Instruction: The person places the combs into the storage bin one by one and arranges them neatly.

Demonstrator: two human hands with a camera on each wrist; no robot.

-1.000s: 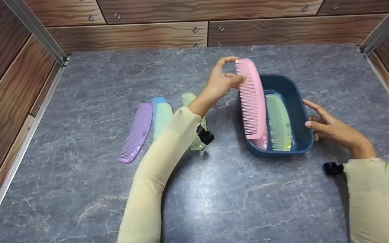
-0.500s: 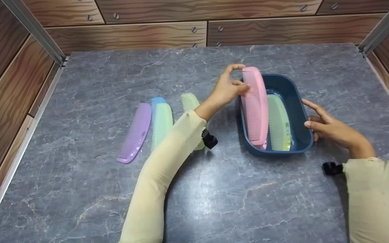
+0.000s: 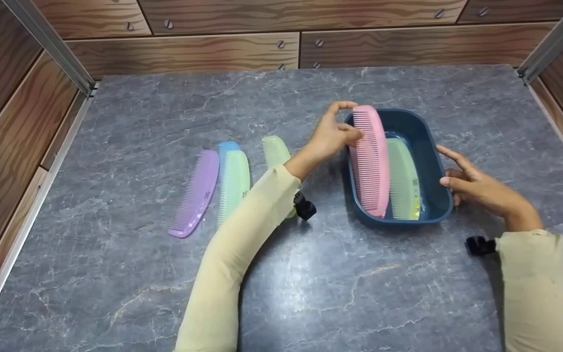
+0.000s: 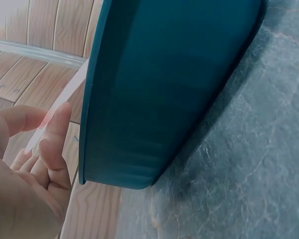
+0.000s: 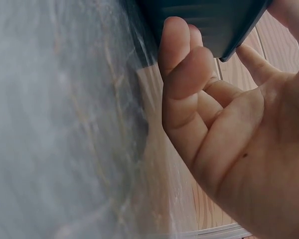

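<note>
In the head view my left hand (image 3: pixel 331 134) pinches a pink comb (image 3: pixel 372 161) by its upper end, thumb on the toothed side. The comb leans down into a dark blue rectangular box (image 3: pixel 430 171), its lower end inside near the front wall. Beside it in the box lies a green comb (image 3: pixel 401 181). The left wrist view shows the pink comb (image 4: pixel 65 97) edge-on between thumb and fingers, over the box rim. My right hand (image 3: pixel 487 190) touches the box's right side with forefinger and thumb tips; its other fingers are loosely bent in the right wrist view.
On the grey marbled table (image 3: pixel 140 274) left of the box lie a purple comb (image 3: pixel 196 195), a blue comb (image 3: pixel 224 145) mostly under a light green comb (image 3: pixel 236 176), and a yellow-green comb (image 3: pixel 275 151) partly behind my left arm. Wood-patterned panels (image 3: pixel 213 51) border the table.
My left hand has moved right and toward me, lowering the pink comb into the box, over another pink comb seen there earlier. The right hand stays on the box's side.
</note>
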